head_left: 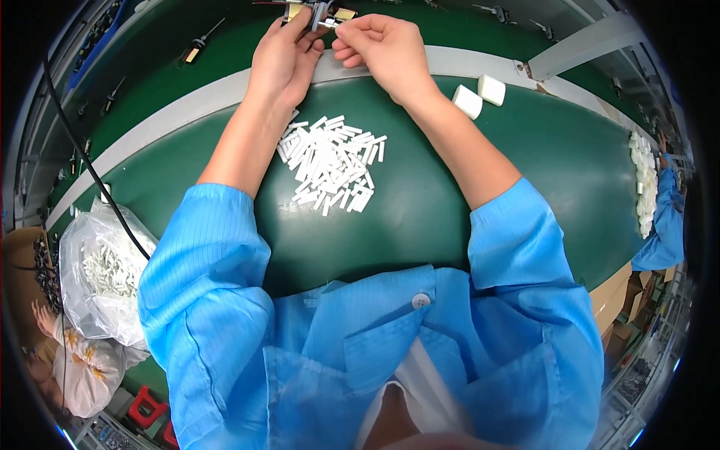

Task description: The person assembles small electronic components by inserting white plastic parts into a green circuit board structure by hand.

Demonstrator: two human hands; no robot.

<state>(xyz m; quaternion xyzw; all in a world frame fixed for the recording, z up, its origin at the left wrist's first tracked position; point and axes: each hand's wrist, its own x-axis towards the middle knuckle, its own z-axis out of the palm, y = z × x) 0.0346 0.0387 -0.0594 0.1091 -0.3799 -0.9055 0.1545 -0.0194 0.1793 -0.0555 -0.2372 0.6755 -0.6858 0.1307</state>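
At the top edge, my left hand (287, 60) is closed around a small motor-like part (318, 16) with a dark metal body and yellow patches. The part is partly cut off by the picture's edge. My right hand (386, 56) pinches a small whitish piece (330, 24) at the part's right side, thumb and forefinger together. Whether that piece is a loose tube or the part's own end is hard to make out. Between my forearms, a loose pile of short white tubes (330, 161) lies on the green worktop (420, 202).
Two white cylinders (466, 102) stand right of my right forearm. A clear bag of white pieces (105, 262) sits left, crossed by a black cable (90, 161). Beyond the pale rail (180, 112), similar parts (193, 52) lie on a green surface. Other people are at both sides.
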